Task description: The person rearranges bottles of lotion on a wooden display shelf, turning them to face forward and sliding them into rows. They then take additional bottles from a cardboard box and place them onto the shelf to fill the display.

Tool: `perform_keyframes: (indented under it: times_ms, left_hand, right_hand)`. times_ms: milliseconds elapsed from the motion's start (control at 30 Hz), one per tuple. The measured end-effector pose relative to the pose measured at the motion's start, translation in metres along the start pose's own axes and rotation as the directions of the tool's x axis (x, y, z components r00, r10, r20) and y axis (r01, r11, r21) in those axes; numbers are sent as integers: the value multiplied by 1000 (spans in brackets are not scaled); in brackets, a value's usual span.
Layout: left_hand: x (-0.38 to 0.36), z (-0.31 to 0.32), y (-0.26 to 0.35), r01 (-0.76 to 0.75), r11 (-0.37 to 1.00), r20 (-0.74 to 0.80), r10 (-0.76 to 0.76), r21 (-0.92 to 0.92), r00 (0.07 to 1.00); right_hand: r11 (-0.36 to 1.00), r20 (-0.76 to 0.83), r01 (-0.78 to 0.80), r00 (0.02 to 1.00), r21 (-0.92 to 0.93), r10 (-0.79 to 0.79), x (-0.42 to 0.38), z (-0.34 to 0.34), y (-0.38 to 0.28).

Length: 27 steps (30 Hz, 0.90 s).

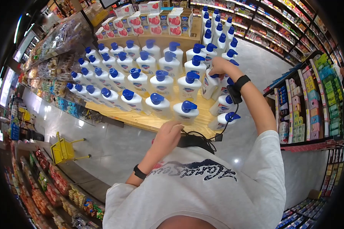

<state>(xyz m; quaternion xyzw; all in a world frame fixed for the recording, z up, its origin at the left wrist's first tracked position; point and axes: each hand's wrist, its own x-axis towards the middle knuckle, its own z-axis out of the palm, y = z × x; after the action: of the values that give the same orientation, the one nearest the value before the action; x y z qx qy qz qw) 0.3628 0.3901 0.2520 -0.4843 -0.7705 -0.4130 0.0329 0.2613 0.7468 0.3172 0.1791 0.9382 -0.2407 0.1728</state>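
My right hand reaches over the right side of the display and closes around the blue pump top of a white pump bottle. That bottle is slightly tilted among its neighbours. My left hand is low at the front edge of the wooden table, fingers loosely bent and holding nothing that I can see. Nearest to it stands a front-row pump bottle. Several rows of matching white bottles with blue pumps cover the tabletop.
Boxes with red fruit pictures are stacked behind the bottles. A black cable hangs by the table's front right corner. A yellow basket cart stands on the floor at left. Stocked shelves line the right side.
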Motion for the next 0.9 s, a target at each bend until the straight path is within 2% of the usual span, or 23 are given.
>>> perform_keyframes:
  times_ms: [133,333,433,533,633,733,900]
  left_hand:
    - [-2,1,-7,0,1000,8,-1,19,1000]
    - [-3,3,-7,21,1000,20,-21,3,1000]
    - [-3,6,-6,21,1000,39,-21,-6,999]
    - [-3,5,-4,22,1000,44,-22,-5,999]
    - [-2,6,-3,32,999,44,-32,2,999]
    - [-4,6,-4,40,999,45,-41,12,998]
    - [-4,6,-4,57,998,38,-57,11,998]
  right_hand:
    - [1000,81,-5,997,-14,6,-15,5,-13]
    - [982,9,139,990,-126,-139,-19,8,-3]
    - [910,-14,250,963,-332,-270,8,17,16]
    - [913,-83,223,960,-342,-266,2,19,10]
    - [892,-112,296,929,-341,-351,-2,22,9]
    - [871,-91,361,907,-333,-410,-3,23,8]
    - [881,-74,338,921,-330,-381,-5,24,-1]
